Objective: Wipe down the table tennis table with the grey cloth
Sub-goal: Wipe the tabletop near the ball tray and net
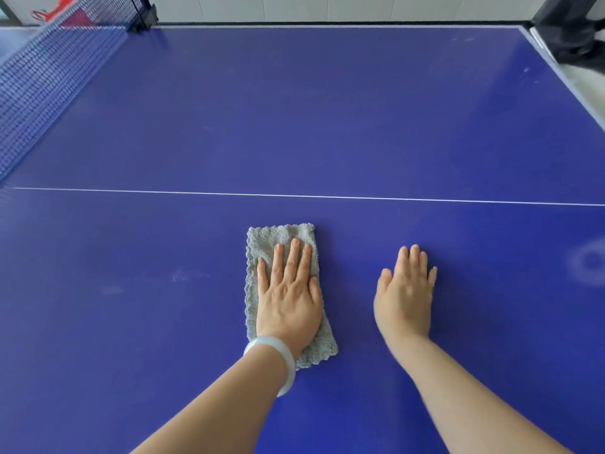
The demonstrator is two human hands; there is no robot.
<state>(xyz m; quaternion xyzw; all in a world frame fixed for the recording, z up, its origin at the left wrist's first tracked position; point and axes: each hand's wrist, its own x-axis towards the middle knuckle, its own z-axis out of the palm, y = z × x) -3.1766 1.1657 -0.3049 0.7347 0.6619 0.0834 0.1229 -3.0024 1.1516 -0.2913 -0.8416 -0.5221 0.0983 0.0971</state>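
Observation:
The blue table tennis table [327, 119] fills the view, with a white centre line running across it. A folded grey cloth [281, 237] lies flat on the near half, just below that line. My left hand [289, 296] presses flat on the cloth with straight fingers; a pale bangle circles that wrist. My right hand [406, 296] rests flat on the bare table surface to the right of the cloth, fingers straight and together, not touching the cloth.
The dark net [49, 77] runs along the left side, held by a black clamp post [144, 16] at the far edge. The table's right edge slants down at the upper right, with a dark object [569, 31] beyond it. Faint smudges mark the surface.

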